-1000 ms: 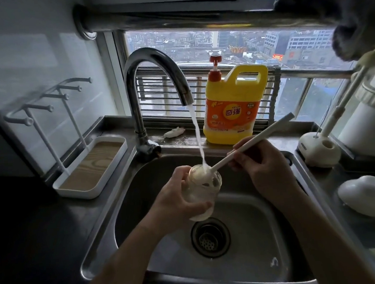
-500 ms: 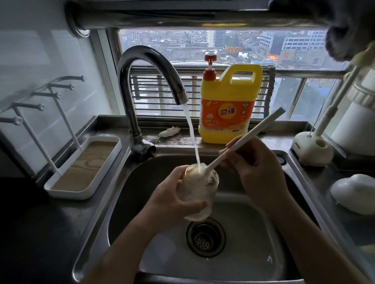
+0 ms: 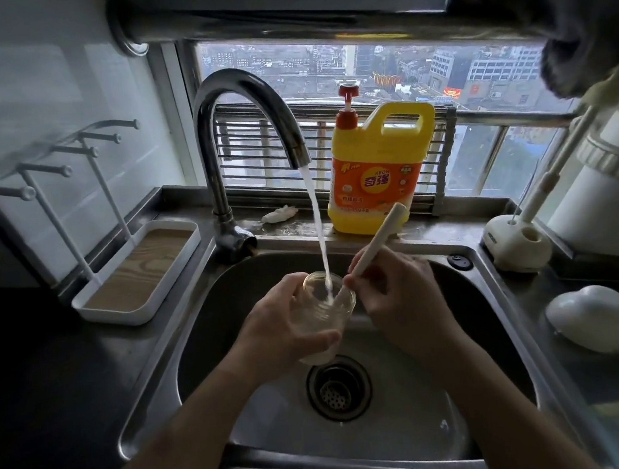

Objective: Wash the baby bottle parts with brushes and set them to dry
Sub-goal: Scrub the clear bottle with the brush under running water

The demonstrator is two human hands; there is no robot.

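Observation:
Over the steel sink (image 3: 497, 316), my left hand (image 3: 282, 331) grips a clear baby bottle (image 3: 326, 313), mouth up under the running stream from the faucet (image 3: 250, 92). My right hand (image 3: 396, 297) holds the white handle of a bottle brush (image 3: 376, 240); the brush head is down inside the bottle and mostly hidden. A white drying rack (image 3: 135, 275) with upright pegs and a wood-look tray stands at the left of the sink.
A yellow detergent jug (image 3: 380, 170) with a red pump sits on the ledge behind the sink. At the right stand a white brush holder (image 3: 517, 245) with another brush, a white dome-shaped lid (image 3: 588, 319) and a large white appliance (image 3: 605, 191).
My right hand has pushed the brush deeper into the bottle and tilted the handle more upright. The bottle stays under the water stream.

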